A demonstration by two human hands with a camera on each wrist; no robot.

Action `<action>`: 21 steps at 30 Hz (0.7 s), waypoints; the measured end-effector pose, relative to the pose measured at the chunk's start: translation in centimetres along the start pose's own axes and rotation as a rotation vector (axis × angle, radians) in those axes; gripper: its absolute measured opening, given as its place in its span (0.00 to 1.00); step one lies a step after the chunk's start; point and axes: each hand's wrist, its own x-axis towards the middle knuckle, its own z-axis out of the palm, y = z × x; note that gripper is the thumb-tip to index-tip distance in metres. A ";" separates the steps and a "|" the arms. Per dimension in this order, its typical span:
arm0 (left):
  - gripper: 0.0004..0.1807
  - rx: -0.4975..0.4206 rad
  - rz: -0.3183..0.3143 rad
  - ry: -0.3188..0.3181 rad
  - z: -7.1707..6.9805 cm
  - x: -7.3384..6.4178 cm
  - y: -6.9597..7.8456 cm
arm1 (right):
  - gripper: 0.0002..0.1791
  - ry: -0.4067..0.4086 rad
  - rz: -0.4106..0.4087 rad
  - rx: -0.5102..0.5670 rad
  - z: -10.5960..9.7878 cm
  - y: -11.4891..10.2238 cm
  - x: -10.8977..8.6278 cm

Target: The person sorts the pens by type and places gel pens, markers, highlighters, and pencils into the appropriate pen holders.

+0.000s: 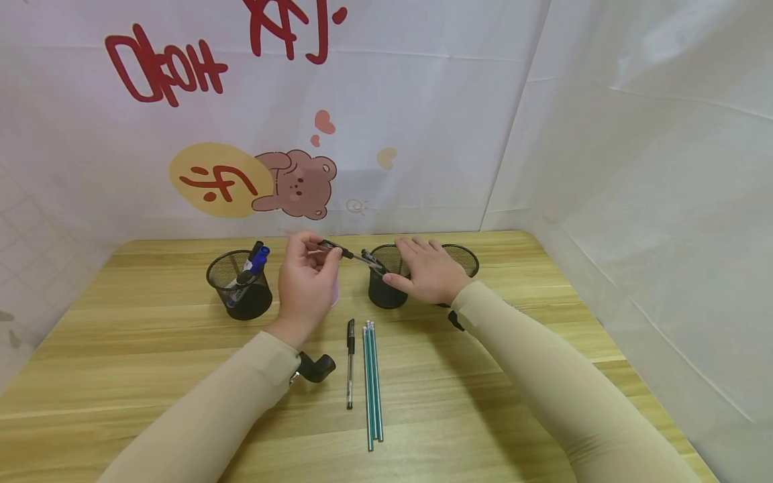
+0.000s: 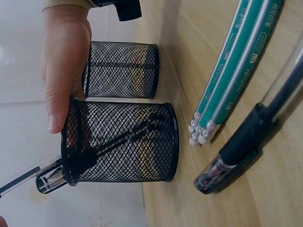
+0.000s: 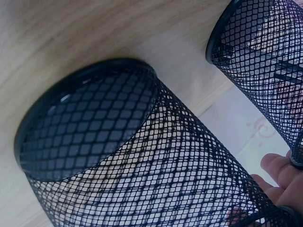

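Note:
My left hand point(image 1: 306, 275) pinches a black-capped clear gel pen point(image 1: 338, 249), its far end reaching over the middle black mesh pen cup point(image 1: 386, 295). Pens with black caps point(image 2: 51, 177) stand in that cup, leaning toward my left hand. My right hand point(image 1: 431, 270) rests across the cup's rim with its fingers extended and thumb along the near edge. Beneath and behind the right hand, another mesh cup point(image 3: 99, 123) is partly hidden; no pens show in it. Nearer me on the table lie a second gel pen point(image 1: 351, 362) and several green pencils point(image 1: 372, 382), side by side.
To the left stands a mesh cup point(image 1: 247, 305) holding a blue-capped marker point(image 1: 260, 258) and dark markers. Behind my left hand a pale purple thing point(image 1: 335, 290) is mostly hidden. A printed white cloth point(image 1: 410, 134) hangs behind the wooden table point(image 1: 151, 322).

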 end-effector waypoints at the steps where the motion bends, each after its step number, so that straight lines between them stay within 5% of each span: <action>1: 0.14 0.007 0.000 -0.003 0.1 0.0 0.0 | 0.53 0.001 0.000 0.000 0.0 0.0 0.0; 21: 0.13 0.046 -0.009 -0.025 0.9 -0.5 -0.6 | 0.52 0.007 0.002 -0.012 0.0 -0.2 -0.1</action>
